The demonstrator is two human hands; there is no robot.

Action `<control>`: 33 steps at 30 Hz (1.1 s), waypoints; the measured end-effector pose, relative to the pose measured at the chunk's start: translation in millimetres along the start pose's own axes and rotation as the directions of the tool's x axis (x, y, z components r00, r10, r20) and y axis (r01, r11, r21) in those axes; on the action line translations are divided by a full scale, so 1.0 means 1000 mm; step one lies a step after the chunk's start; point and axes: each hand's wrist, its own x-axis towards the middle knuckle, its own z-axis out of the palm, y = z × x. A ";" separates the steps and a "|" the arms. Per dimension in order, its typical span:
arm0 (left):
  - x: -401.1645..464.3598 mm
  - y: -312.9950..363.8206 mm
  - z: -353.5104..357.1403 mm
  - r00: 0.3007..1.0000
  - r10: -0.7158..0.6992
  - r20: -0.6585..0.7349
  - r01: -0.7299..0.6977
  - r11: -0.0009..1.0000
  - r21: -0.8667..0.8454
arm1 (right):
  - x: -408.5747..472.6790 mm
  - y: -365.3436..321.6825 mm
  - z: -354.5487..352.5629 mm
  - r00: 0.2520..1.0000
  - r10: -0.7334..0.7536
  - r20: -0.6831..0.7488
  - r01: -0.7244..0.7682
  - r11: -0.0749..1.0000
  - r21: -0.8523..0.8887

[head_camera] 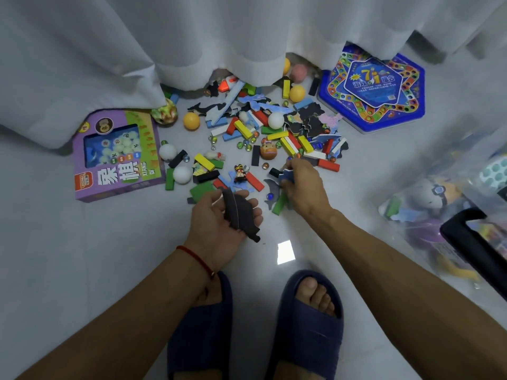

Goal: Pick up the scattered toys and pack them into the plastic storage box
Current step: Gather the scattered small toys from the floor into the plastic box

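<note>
Scattered toys (274, 133) cover the floor ahead: coloured wooden blocks, marbles, foam animal shapes, white and orange balls. My left hand (219, 223) lies palm up and holds dark foam cutouts (238, 215), fingers curled round them. My right hand (301, 185) reaches into the pile and pinches a blue foam piece (286, 174). A grey foam dolphin (271, 187) and a green block (280, 202) lie just under that hand. The clear plastic storage box (452, 209) stands at the right with toys inside, its black handle (472, 242) near the edge.
A purple game box (118, 157) lies at the left. A blue hexagonal board game (373, 89) lies at the far right. White curtains (192, 50) hang over the back of the pile. My feet in dark blue slippers (307, 319) stand on the pale floor.
</note>
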 end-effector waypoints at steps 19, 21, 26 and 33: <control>-0.151 -0.061 0.256 0.646 -0.402 0.649 -0.001 0.850 0.527 | -0.204 0.079 -0.306 0.777 0.629 -0.027 -0.079 0.139 0.987; -0.162 -0.069 0.279 0.643 -0.424 0.638 -0.005 0.831 0.557 | -0.210 0.097 -0.320 0.762 0.648 -0.003 -0.110 0.133 0.985; -0.160 -0.058 0.276 0.714 -0.303 0.631 -0.074 0.864 0.499 | -0.219 0.092 -0.330 0.766 0.641 -0.040 -0.068 0.142 0.988; -0.093 0.005 0.140 0.911 -0.059 0.407 -0.128 0.900 0.417 | -0.175 0.018 -0.265 0.908 0.372 -0.191 -0.116 0.663 0.739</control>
